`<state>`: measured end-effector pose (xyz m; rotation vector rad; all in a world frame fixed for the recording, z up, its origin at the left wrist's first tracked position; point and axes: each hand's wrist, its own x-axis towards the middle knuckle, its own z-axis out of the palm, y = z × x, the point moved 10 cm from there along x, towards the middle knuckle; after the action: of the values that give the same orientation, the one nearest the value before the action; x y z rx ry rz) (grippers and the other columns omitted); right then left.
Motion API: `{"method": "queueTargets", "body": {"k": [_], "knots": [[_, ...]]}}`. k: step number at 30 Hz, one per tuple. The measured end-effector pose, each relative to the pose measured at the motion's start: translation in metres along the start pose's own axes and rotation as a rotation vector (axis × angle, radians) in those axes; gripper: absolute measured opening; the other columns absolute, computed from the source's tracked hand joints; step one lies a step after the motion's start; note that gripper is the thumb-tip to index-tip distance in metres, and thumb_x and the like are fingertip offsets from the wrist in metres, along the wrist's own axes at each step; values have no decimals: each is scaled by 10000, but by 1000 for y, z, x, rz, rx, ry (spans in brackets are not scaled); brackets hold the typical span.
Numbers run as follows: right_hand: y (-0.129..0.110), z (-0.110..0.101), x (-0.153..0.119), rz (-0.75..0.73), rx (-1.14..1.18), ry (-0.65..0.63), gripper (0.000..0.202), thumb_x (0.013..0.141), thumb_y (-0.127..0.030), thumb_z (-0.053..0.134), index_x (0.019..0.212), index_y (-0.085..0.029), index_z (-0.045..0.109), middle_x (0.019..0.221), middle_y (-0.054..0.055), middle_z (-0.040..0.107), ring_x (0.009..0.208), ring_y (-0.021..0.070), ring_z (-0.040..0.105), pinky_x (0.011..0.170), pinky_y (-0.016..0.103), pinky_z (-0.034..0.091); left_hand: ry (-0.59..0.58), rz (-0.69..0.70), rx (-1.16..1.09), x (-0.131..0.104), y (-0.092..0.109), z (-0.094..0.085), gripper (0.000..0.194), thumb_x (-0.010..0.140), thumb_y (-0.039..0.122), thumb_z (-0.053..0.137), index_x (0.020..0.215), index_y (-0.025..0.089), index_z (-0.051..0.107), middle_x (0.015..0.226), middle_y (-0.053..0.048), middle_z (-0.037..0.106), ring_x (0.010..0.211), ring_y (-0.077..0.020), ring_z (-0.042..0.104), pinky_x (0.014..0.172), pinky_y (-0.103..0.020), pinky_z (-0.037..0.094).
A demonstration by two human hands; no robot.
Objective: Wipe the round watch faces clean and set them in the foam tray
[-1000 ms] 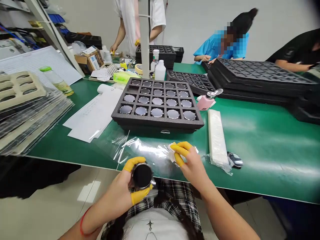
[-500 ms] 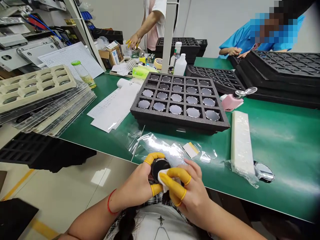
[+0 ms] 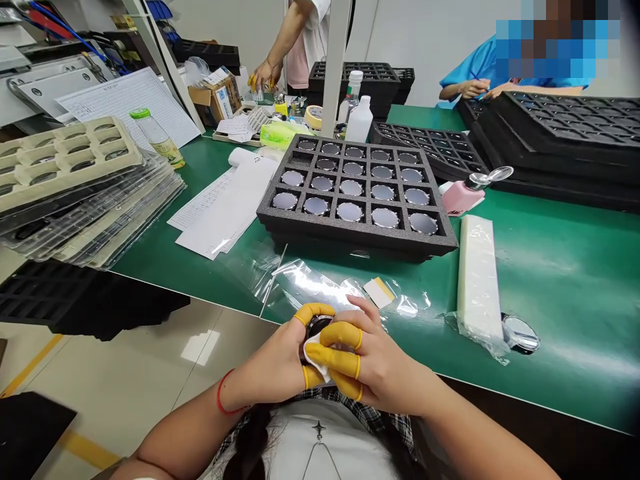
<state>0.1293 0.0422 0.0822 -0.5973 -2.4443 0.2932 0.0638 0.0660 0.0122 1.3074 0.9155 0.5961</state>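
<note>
My left hand (image 3: 280,357), with yellow finger covers on thumb and forefinger, grips a round dark disc (image 3: 318,326) by its rim, just off the table's front edge. My right hand (image 3: 357,357), also in yellow finger covers, pinches a white cloth (image 3: 317,360) against the face of the disc and hides much of it. Beyond the hands, a black foam tray (image 3: 320,230) holds several round discs in square compartments; one compartment at its left side has no disc. Clear plastic film (image 3: 310,283) lies between the tray and my hands.
On the green table (image 3: 565,267) are a white wrapped block (image 3: 477,273), a round mirror-like disc (image 3: 521,333), a pink bottle (image 3: 461,197) and papers (image 3: 220,223). Stacked trays (image 3: 65,157) stand left. Two people are at the far side, near more black trays (image 3: 560,147).
My right hand with the cloth has shifted slightly left across the disc and now covers more of it. The view has tilted slightly, and the far-left person's hand has moved a little.
</note>
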Motion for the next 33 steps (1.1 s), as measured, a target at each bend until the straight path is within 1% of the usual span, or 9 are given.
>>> {"method": "queueTargets", "body": {"k": [5, 9, 13, 15, 18, 20, 24, 28, 33], "knots": [[4, -5, -9, -41, 70, -38, 358, 863, -132, 526, 1155, -318, 616, 931, -29, 689, 997, 169, 549, 1147, 437, 203, -22, -103, -71, -1, -10, 2, 591, 718, 206, 774, 1203, 228, 436, 935, 9, 562, 778, -123, 555, 680, -237, 477], [14, -12, -18, -36, 81, -4, 360, 826, -113, 512, 1093, -324, 632, 886, -29, 672, 968, 166, 544, 1123, 430, 221, -4, -110, -74, -2, -11, -1, 576, 745, 181, 744, 1222, 246, 429, 942, 19, 537, 760, -103, 523, 677, -223, 463], [31, -16, -25, 4, 41, 7, 386, 811, -115, 521, 1101, -347, 627, 880, -21, 649, 952, 180, 533, 1090, 475, 261, 23, -117, -97, -2, -12, -3, 561, 743, 147, 740, 1203, 250, 437, 950, 33, 533, 763, -89, 525, 697, -216, 468], [40, -21, -26, 58, 15, 57, 407, 807, -92, 528, 1111, -346, 622, 891, -14, 638, 948, 189, 522, 1068, 499, 284, 34, -105, -84, -2, -10, -4, 539, 752, 159, 737, 1197, 250, 446, 955, 31, 544, 776, -93, 536, 719, -225, 479], [47, -33, -23, 143, -2, 196, 479, 819, -41, 509, 1166, -356, 604, 885, -3, 611, 927, 189, 520, 1022, 505, 341, 51, -91, -50, -1, -7, -4, 520, 769, 173, 724, 1205, 258, 454, 975, 23, 558, 807, -106, 549, 748, -241, 488], [44, -35, -19, 156, -13, 229, 511, 840, -38, 498, 1217, -373, 584, 886, 1, 606, 926, 186, 526, 999, 494, 370, 55, -101, -32, -2, -7, -4, 524, 773, 178, 716, 1217, 261, 450, 952, 25, 560, 787, -109, 550, 729, -244, 489], [33, -21, -14, 126, -87, 140, 474, 875, -95, 530, 1273, -351, 565, 933, 14, 634, 1000, 204, 523, 1035, 516, 341, 67, -112, -14, -3, -9, -6, 548, 773, 197, 712, 1246, 252, 440, 926, 16, 579, 753, -124, 567, 692, -257, 498], [28, -12, -20, 128, -150, 114, 442, 875, -111, 556, 1277, -296, 567, 951, 26, 649, 1035, 216, 518, 1075, 529, 307, 111, -104, -22, -4, -12, -11, 545, 778, 211, 714, 1244, 250, 433, 940, 13, 585, 774, -128, 589, 731, -270, 522], [18, -9, -25, 113, -118, 133, 424, 868, -71, 527, 1239, -271, 581, 951, 16, 656, 1001, 201, 519, 1070, 480, 307, 151, -84, -17, -3, -10, -16, 519, 781, 221, 720, 1217, 248, 439, 974, 14, 596, 828, -125, 611, 789, -262, 536]]}}
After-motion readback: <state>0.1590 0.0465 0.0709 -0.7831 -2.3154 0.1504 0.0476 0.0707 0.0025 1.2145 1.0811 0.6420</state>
